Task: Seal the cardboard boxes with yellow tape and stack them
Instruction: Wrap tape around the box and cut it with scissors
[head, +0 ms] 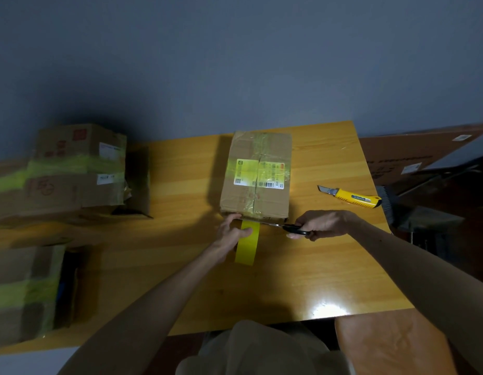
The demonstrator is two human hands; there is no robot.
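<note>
Left hand: closed round the yellow tape roll; the fingertips are laid against the lower near edge of the cardboard box.

Right hand: curled round the black handles of the scissors, with the palm turned down.

Scissors: held level just above the worktop, the blades pointed left at the strip of tape between roll and box. Whether the blades are parted cannot be told.

Yellow tape roll: held on edge directly in front of the box's near face, under the left thumb, with a short strip drawn up to the box.

Cardboard box: stood on the worktop just beyond both hands, its near corners in line with them. A band of yellow tape is seen across the top, over a white shipping label; clear tape is seen along the middle seam.

Utility knife: yellow, laid flat on the worktop to the right of the box, beyond the right hand and apart from it, blade end turned to the box.

Stacked boxes: set at the far left, one on another, banded with yellow tape, well apart from the hands.

Taped box: placed at the near left edge, crossed by a yellow band.

Flat carton: a large brown panel seen past the worktop's right side.
</note>
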